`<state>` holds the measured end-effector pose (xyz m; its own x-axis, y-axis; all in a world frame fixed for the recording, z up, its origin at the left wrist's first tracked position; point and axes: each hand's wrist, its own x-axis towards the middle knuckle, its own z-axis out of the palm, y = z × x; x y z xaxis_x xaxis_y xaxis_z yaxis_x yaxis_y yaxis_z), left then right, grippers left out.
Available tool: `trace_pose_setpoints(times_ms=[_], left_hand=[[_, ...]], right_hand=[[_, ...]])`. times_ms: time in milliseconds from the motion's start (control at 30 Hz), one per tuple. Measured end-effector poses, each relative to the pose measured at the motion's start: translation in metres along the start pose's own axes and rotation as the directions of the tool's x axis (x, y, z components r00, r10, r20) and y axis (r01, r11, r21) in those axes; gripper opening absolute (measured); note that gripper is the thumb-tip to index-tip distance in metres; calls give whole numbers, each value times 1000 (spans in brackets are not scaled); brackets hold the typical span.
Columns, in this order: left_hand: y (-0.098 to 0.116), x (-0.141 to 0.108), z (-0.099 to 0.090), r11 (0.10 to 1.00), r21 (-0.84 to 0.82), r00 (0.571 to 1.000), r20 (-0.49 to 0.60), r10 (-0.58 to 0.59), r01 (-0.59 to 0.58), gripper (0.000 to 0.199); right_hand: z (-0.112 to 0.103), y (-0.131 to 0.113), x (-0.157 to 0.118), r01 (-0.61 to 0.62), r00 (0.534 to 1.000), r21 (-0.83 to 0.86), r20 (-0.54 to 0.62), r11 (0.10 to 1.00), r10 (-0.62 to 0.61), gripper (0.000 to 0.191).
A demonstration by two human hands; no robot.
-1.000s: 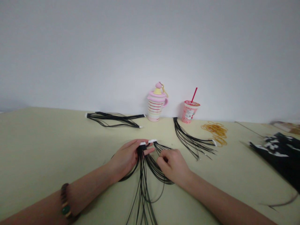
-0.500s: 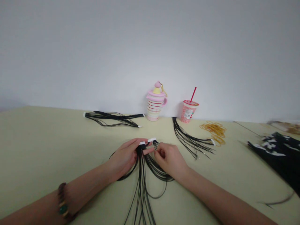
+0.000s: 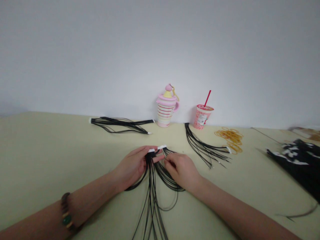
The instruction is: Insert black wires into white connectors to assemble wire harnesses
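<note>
Wire bundles hang toward me across the cream tabletop, right under my hands. My left hand is closed on the strands beneath one white connector. My right hand, just beside it, pinches strands below a second connector, though my fingers hide the exact grip. Firm pinches close to the connectors work best, with the strands fanned, uncrossed and never pulled taut.
</note>
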<state>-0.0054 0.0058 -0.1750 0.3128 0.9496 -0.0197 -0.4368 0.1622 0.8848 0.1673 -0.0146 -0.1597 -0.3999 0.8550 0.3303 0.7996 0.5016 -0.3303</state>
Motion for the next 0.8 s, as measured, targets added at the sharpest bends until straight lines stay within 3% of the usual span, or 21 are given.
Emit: trace_pose_setpoints(times_ms=[800], left_hand=[[3, -2, 7, 1000, -11, 999, -32, 7, -8, 15]], right_hand=[[-1, 2, 2, -12, 1000, 78, 19, 997, 11, 22]])
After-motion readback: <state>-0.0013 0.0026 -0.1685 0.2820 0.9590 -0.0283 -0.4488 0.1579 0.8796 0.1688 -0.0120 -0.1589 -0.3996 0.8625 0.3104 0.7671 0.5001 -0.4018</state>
